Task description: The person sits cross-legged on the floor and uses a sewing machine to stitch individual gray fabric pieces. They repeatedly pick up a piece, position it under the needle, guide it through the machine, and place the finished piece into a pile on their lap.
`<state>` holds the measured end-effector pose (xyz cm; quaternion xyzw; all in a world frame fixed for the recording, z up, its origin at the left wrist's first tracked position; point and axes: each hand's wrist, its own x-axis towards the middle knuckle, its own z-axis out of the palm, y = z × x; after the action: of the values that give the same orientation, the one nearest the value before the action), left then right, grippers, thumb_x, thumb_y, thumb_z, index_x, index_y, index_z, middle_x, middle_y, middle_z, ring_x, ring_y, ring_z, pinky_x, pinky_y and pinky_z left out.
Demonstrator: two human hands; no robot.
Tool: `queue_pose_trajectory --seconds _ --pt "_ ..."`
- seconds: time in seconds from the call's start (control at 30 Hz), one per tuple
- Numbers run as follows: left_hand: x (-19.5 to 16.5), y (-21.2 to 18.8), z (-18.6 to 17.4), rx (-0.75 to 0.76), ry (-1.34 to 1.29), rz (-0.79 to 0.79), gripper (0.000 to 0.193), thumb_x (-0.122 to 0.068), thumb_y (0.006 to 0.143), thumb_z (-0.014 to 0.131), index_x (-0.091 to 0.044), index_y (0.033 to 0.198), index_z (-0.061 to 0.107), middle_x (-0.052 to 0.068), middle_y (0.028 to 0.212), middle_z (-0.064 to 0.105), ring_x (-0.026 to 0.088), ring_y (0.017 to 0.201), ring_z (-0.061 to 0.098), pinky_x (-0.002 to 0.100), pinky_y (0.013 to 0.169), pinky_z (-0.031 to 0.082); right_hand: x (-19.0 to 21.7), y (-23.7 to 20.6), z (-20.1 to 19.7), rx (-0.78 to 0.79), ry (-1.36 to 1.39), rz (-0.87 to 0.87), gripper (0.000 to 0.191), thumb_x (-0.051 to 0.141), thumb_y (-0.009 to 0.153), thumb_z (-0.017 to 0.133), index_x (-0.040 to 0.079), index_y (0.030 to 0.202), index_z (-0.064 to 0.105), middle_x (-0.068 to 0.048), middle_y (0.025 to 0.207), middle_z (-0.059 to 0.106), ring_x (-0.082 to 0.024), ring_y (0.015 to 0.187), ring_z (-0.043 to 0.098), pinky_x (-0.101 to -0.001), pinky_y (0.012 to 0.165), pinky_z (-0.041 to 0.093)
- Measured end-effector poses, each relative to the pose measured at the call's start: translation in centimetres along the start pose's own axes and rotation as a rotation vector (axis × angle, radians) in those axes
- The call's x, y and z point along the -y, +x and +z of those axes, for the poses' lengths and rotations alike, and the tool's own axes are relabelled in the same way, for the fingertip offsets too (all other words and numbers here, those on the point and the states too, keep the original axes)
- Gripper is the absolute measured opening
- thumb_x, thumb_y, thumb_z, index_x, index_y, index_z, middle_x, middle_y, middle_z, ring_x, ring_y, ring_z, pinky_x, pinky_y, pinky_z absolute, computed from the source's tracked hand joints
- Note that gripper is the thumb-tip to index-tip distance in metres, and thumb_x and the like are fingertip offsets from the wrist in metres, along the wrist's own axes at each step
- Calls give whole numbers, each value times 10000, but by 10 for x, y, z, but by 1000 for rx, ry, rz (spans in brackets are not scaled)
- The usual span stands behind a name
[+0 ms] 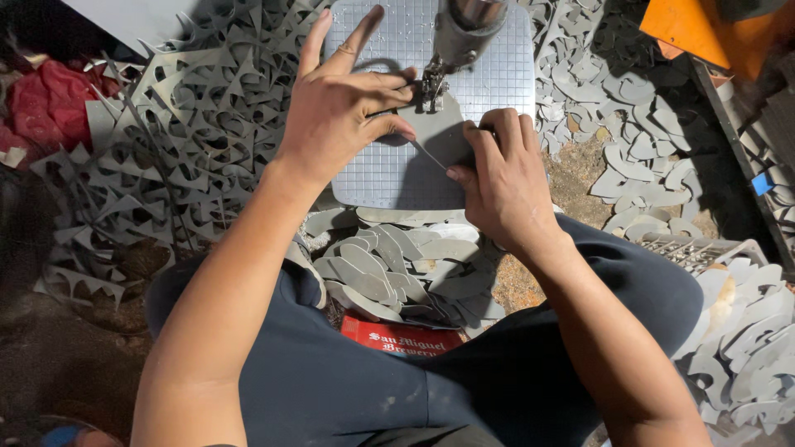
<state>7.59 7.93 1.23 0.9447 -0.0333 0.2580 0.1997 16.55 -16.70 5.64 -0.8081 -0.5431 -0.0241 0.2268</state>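
Hands meet over a grey gridded machine plate (497,66) in the head view, where a flat grey cut-out piece of sheet material (439,132) lies under the metal needle part of the machine (431,83). The left hand (339,108) rests on the left edge of this piece with fingers spread; its fingertips press down on the material close beside the needle part, and it does not close around anything. The right hand (501,178) is curled, and it pinches the lower right edge of the same piece between thumb and fingers.

Below the plate, between the person's knees in dark blue trousers (348,381), a heap of rounded grey cut pieces (397,265) lies on top of a red box (397,338). On the left, a large tangle of grey offcut strips with pointed shapes (166,141) covers the ground, and a red cloth (45,103) shows beside it. More curved grey pieces (646,141) are scattered at the right, near an orange panel (704,33) and a pale plastic crate (696,248).
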Motion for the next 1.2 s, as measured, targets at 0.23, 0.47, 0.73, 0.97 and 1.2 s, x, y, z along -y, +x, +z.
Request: queue_pose_trajectory --seconds 0.23,0.47,0.73,0.97,1.2 --pt "-1 6 -2 8 -60 -51 398 -515 840 792 -222 1105 836 -49 1235 764 240 1543 378 551 1294 108 1 1 5 -17 -15 31 468 104 860 783 -82 1241 586 -214 1183 505 -394 1058 501 -487 923 437" --pt "0 10 -5 37 -78 -43 440 -506 823 760 -249 1175 821 -21 1351 727 280 1574 332 557 1292 81 2 2 8 -50 0 40 444 97 870 780 -77 1222 573 -209 1181 505 -392 1059 501 -487 934 431" --pt "1 14 -5 41 -40 -64 398 -546 849 786 -272 1134 825 22 1477 656 333 1566 305 586 1272 74 6 6 11 -62 14 73 447 119 877 790 -86 1205 565 -221 1167 503 -404 1067 504 -497 931 427" --pt "0 10 -3 27 18 -54 387 -528 863 804 -272 1154 824 89 1527 606 372 1525 330 602 1236 110 7 8 12 -76 -6 87 461 116 843 789 -80 1202 577 -221 1173 512 -406 1085 512 -490 942 434" --pt "-38 -8 10 -1 -16 -361 311 -388 953 774 -153 1157 794 -4 1331 744 218 1315 589 500 1254 278 5 9 11 -71 2 93 455 123 873 798 -79 1211 569 -221 1164 508 -404 1073 513 -488 932 437"
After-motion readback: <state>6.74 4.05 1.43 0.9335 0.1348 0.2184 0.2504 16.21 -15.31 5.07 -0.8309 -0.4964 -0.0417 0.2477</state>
